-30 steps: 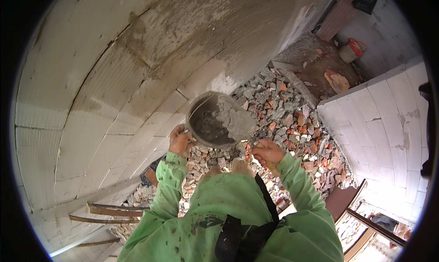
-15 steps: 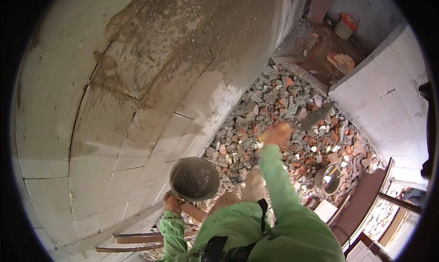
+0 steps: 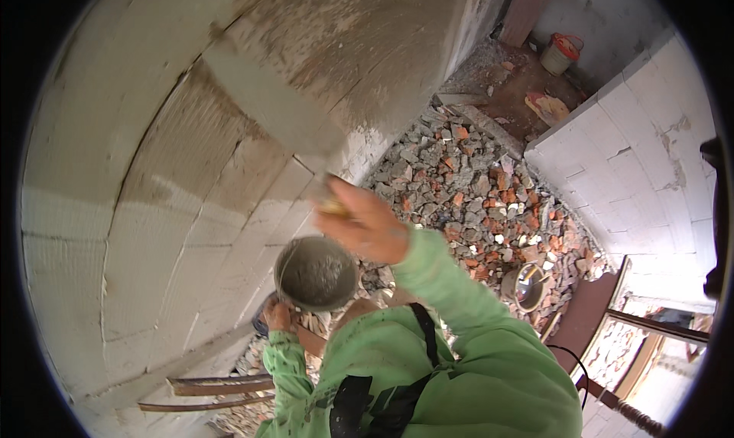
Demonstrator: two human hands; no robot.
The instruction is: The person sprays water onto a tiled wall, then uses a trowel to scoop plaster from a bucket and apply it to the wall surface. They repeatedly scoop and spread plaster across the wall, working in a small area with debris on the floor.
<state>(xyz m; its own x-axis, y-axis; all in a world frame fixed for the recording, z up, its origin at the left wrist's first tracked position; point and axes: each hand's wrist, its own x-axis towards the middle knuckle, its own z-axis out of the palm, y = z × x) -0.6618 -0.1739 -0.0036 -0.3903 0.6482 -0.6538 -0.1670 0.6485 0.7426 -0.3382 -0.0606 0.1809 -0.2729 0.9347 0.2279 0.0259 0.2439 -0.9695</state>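
My right hand (image 3: 365, 225) is closed around the handle of a trowel, a little above and right of a bucket. The long flat trowel blade (image 3: 275, 105), blurred by motion, reaches up and left in front of the block wall (image 3: 176, 231); whether it touches the wall I cannot tell. The upper part of that wall carries a brown-grey wet coat. Below, the round bucket (image 3: 321, 309) holds wet grey mortar (image 3: 323, 270). My left hand (image 3: 280, 315) grips the bucket's near left rim, its fingers partly hidden.
Broken brick and concrete rubble (image 3: 466, 185) covers the floor. A smaller pail (image 3: 541, 294) with tools in it stands on the right, near a brown board (image 3: 587, 312). Another bucket (image 3: 560, 55) sits in the far corner. Curved wooden strips (image 3: 218, 385) lie at lower left.
My right hand has swung the trowel left, from over the rubble to in front of the wall. The left hand stays at the bucket. The whole view has shifted slightly.
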